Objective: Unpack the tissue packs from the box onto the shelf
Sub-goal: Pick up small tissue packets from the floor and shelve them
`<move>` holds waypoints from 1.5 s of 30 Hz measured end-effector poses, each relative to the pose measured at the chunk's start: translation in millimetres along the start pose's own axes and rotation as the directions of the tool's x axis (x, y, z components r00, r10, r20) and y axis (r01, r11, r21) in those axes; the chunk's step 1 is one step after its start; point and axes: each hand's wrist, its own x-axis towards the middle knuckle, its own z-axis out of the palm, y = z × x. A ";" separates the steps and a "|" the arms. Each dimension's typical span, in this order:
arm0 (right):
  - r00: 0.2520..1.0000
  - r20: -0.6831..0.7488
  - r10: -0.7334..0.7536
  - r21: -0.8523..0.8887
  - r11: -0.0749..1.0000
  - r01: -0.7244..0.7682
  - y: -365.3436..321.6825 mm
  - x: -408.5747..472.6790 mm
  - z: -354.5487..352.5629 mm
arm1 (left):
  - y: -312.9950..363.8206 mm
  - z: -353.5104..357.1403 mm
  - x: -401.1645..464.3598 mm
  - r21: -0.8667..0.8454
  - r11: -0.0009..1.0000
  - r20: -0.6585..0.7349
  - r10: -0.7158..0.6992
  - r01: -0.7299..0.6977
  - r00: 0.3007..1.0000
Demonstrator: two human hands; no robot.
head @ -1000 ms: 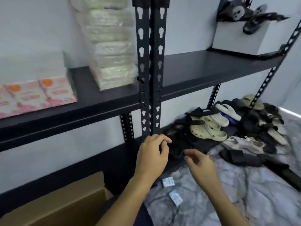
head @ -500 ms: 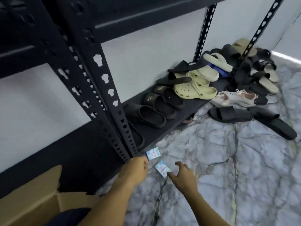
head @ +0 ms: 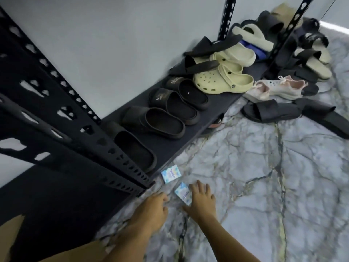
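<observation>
Reaching low, the right hand (head: pixel 201 200) lies with fingers spread and straight, just beside the small blue-and-white plastic tissue pack (head: pixel 182 193) on the marble floor; better to pinch its edges. Left hand (head: pixel 151 208), loosely curled, holds nothing

Two bare forearms reach forward and down. The left hand (head: pixel 151 209) is palm down, fingers loosely curled. The right hand (head: pixel 201 202) is flat, fingers spread, thumb out leftward.

Glossy marble floor (head: pixel 264 186), matt metal shelf (head: pixel 188 142)
</observation>
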 end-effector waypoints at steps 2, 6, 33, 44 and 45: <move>1.000 0.011 -0.005 -0.028 1.000 0.005 -0.1 5.2 6.3 | -1.8 5.2 7.7 0.005 1.000 -0.016 0.011 -0.011 1.000; 1.000 -0.009 0.014 -0.001 1.000 -0.014 17.1 8.5 8.3 | 0.1 11.0 23.9 0.032 0.999 -0.059 0.016 -0.015 0.998; 0.988 -0.013 0.152 0.120 0.981 -0.149 57.9 21.7 14.4 | 20.0 48.9 107.0 0.433 0.890 0.067 0.125 -0.142 0.990; 0.976 0.159 0.147 0.257 0.949 -0.185 57.0 18.7 -37.5 | 38.9 18.1 21.4 0.065 0.998 0.034 -0.017 0.015 0.999; 0.970 0.200 0.137 0.298 0.935 -0.193 55.6 14.6 -49.9 | 41.8 7.3 12.2 0.036 0.999 0.031 -0.030 0.029 0.999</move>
